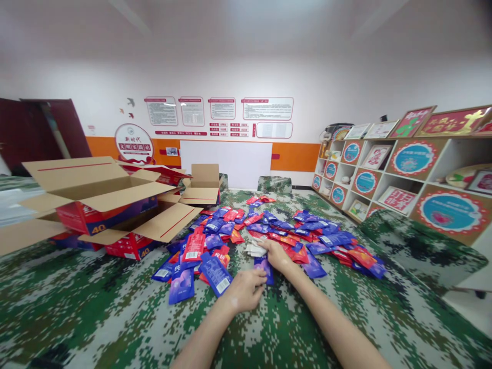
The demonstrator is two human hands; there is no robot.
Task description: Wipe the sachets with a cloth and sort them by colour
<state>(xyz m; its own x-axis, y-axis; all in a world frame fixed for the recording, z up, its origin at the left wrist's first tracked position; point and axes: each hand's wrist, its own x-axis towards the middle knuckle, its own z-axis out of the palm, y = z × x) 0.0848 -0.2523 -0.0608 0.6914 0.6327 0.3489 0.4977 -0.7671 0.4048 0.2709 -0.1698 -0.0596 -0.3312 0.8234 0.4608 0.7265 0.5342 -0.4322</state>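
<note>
Right hand (274, 254): fingers closed on a white bundle (253, 249).
Left hand (245, 290): fingers curled, tips at a blue pouch (264, 266); from my camera I cannot tell whether they grip it.
Camouflage cloth (300, 328): spread under everything I see there, a left heap (194, 247) and a right heap (332, 239) of red and blue pouches.
Room: open cartons (86, 218) to the left, shelves (367, 180) to the right, white wall (215, 66) beyond.
Blue pouch's lie: between the hands, long axis running roughly away from me.
White bundle's lie: beyond that pouch, crosswise, pointing left.
</note>
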